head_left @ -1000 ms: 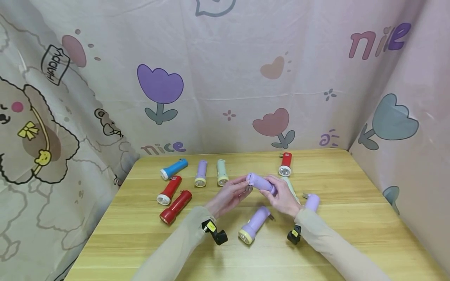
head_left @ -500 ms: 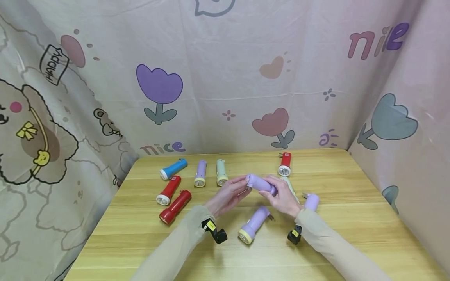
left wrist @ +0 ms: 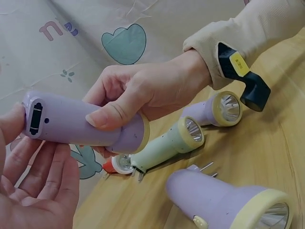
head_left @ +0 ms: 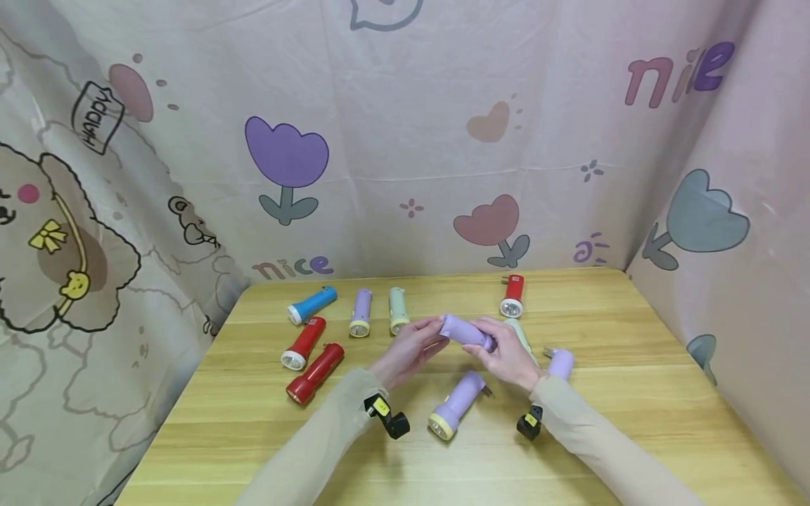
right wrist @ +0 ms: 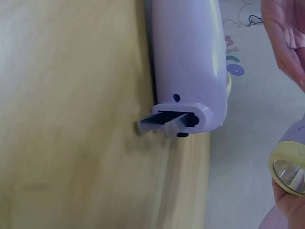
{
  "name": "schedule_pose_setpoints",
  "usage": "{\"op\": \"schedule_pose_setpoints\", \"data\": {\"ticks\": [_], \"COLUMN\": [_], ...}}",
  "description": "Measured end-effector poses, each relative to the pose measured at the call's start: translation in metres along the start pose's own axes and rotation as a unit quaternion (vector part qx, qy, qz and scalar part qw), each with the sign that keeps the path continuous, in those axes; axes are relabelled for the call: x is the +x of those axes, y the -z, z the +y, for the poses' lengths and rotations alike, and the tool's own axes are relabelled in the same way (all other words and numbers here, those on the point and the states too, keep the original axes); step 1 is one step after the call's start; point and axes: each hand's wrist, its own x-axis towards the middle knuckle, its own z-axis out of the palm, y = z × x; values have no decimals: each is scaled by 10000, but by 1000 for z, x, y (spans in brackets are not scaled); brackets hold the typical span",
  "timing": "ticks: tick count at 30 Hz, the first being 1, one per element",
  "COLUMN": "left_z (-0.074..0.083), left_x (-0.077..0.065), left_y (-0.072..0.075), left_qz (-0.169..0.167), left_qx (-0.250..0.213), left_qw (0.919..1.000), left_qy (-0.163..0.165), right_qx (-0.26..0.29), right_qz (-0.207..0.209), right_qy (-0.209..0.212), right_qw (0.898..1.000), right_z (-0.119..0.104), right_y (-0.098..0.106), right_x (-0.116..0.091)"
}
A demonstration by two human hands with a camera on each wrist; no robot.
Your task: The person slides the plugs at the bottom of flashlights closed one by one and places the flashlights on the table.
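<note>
Where metal prongs jutted from its tail half a second ago, the held lavender flashlight (head_left: 467, 332) now shows a dark, flush slot (left wrist: 35, 118) there, above the tabletop (head_left: 380, 471). The left hand (head_left: 410, 353) pinches that tail between thumb and fingers; the right hand (head_left: 505, 355) grips the body near its yellow rim (left wrist: 145, 133). Nearer the person than it lies another lavender flashlight (head_left: 460, 402), prongs out.

The held purple flashlight (left wrist: 71, 119) looks like smooth plastic, the surface (head_left: 221, 429) like wood, the curtain (head_left: 386, 119) like creased cloth.
</note>
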Motion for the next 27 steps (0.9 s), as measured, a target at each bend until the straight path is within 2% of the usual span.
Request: {"op": "schedule_pose_setpoints", "data": {"ticks": [5, 9, 13, 16, 22, 27], "left_z": [0, 1, 3, 3, 1, -1], "left_x": [1, 2, 2, 2, 2, 1], "left_y": [4, 7, 9, 10, 7, 2], "left_qz": [26, -188, -440, -475, -197, 123], "left_qx": [228, 598, 1131, 1472, 1597, 1667], "left_qw": [9997, 9976, 9912, 9853, 9815, 9754], "left_qy": [-113, -287, -529, -730, -1037, -1437], "right_qx": [-30, -99, -97, -18, 121, 190], "right_qz": [-202, -266, -328, -379, -461, -517], "right_qy": [-130, -160, -163, -155, -161, -296], "right_qw": [9997, 9995, 9993, 9992, 9987, 9980], "right_z": [-1, -1, -1, -1, -1, -4], "right_y": [0, 1, 1, 1, 2, 4], "right_x": [3, 4, 4, 4, 5, 6]}}
